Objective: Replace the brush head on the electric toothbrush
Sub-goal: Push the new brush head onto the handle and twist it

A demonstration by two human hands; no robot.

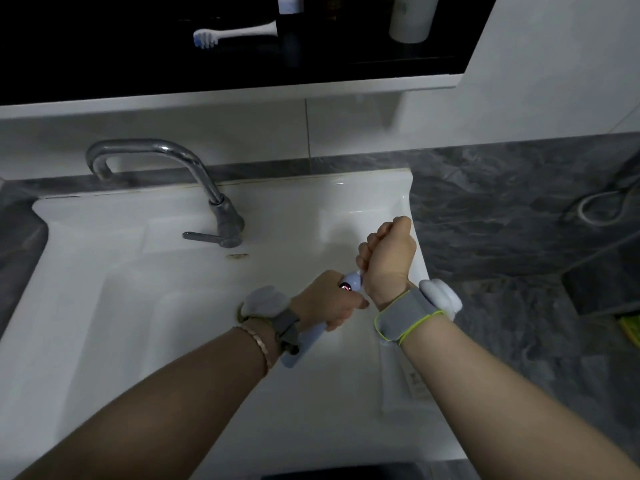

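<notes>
Toothbrush held over the sink, both hands on it.
The electric toothbrush (349,284) hangs above the white sink (138,271); left hand (329,303) wraps its handle, right hand (389,258) fisted around the hidden head end. A spare brush head (235,35) lies on the dark shelf (104,46) above.

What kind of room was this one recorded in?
Most likely a home bathroom. A white sink with a metal faucet fills the view, a spare brush head lies on the dark shelf above, and a tube, perhaps toothpaste, rests on the sink's edge.
</notes>
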